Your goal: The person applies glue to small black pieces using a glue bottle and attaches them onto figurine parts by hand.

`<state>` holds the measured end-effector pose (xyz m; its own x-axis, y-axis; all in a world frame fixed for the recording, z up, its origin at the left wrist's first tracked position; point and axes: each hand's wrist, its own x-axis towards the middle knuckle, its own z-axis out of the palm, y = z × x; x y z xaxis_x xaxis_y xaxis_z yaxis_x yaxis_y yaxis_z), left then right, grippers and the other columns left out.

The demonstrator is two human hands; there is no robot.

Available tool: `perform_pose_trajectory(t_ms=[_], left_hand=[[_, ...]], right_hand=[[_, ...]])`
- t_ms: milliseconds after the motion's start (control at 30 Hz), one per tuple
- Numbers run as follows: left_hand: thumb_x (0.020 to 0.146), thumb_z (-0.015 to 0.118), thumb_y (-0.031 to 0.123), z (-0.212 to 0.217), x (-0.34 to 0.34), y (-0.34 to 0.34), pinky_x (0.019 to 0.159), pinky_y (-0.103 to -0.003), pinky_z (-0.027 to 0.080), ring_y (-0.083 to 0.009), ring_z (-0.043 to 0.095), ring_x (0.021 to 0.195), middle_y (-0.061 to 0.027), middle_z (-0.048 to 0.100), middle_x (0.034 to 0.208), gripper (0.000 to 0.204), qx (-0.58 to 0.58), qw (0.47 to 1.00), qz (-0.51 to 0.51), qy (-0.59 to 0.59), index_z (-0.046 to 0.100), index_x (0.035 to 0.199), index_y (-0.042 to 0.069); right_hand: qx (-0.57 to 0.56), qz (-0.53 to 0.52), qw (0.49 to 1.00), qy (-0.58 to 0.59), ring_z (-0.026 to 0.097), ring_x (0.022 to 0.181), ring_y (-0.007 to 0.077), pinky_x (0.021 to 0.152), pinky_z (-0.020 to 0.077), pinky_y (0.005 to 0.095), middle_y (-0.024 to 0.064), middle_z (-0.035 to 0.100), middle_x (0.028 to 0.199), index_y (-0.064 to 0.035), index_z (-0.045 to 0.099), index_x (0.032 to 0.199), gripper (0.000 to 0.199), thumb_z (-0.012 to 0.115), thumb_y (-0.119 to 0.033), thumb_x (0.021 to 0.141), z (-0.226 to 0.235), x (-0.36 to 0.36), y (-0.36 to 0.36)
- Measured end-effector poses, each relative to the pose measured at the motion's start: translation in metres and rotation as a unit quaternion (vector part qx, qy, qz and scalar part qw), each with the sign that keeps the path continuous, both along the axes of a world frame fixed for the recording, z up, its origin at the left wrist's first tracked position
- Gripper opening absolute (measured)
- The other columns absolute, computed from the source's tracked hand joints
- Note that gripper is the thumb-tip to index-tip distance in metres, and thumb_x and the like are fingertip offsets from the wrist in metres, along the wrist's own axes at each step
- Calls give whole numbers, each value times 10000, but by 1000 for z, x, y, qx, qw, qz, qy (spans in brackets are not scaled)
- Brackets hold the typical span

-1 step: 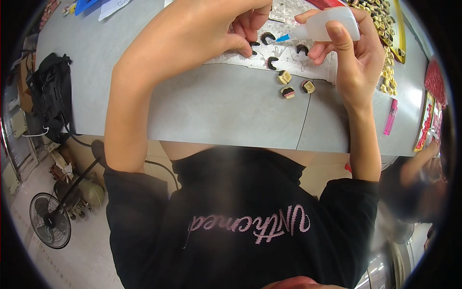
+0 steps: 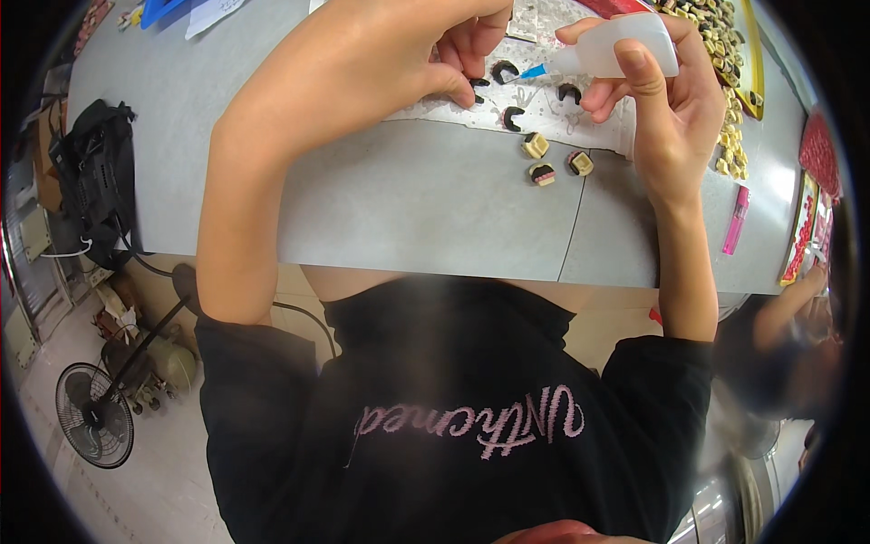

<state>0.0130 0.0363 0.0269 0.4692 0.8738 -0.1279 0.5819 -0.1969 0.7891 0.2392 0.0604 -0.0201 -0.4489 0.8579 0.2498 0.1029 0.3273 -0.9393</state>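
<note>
My right hand (image 2: 680, 113) is wrapped round a translucent white squeeze bottle (image 2: 625, 47), tilted so its blue needle tip points left. The thin needle ends at a small black C-shaped piece (image 2: 505, 72) lying on a stained white sheet (image 2: 589, 131). Just left of that, the thumb and fingers of my left hand (image 2: 435, 59) close on another black curved piece (image 2: 478, 83), partly hidden by them. Two more black C-shaped pieces, one nearer me (image 2: 513, 119) and one by my right fingers (image 2: 569, 93), rest on the sheet.
Three small cream-and-black pieces (image 2: 542, 174) sit at the sheet's near edge. Many similar cream pieces (image 2: 725, 54) are heaped at the far right. A pink tube (image 2: 736, 220) lies right of my forearm. A black bag (image 2: 95, 172) is at the left; a fan (image 2: 93, 415) stands below.
</note>
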Motion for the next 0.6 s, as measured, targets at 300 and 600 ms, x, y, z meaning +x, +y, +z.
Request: perform_pose_trajectory(t_ms=[300, 600], left_hand=[[701, 734, -33, -2, 1, 0, 612, -277, 499, -208, 649, 679, -113, 641, 732, 255, 14, 1000, -2, -2, 515, 827, -4], [711, 723, -54, -2, 2, 0, 624, -248, 515, -165, 651, 686, -102, 641, 748, 250, -23, 1000, 9, -9, 505, 827, -12]], right_hand=[[18, -35, 999, 7, 554, 582, 97, 533, 473, 208, 206, 679, 968, 48, 498, 1014, 279, 524, -227, 974, 2, 2, -1], [-10, -62, 998, 5, 561, 565, 95, 516, 478, 201, 201, 675, 942, 39, 481, 1007, 284, 533, -238, 968, 6, -4, -4]])
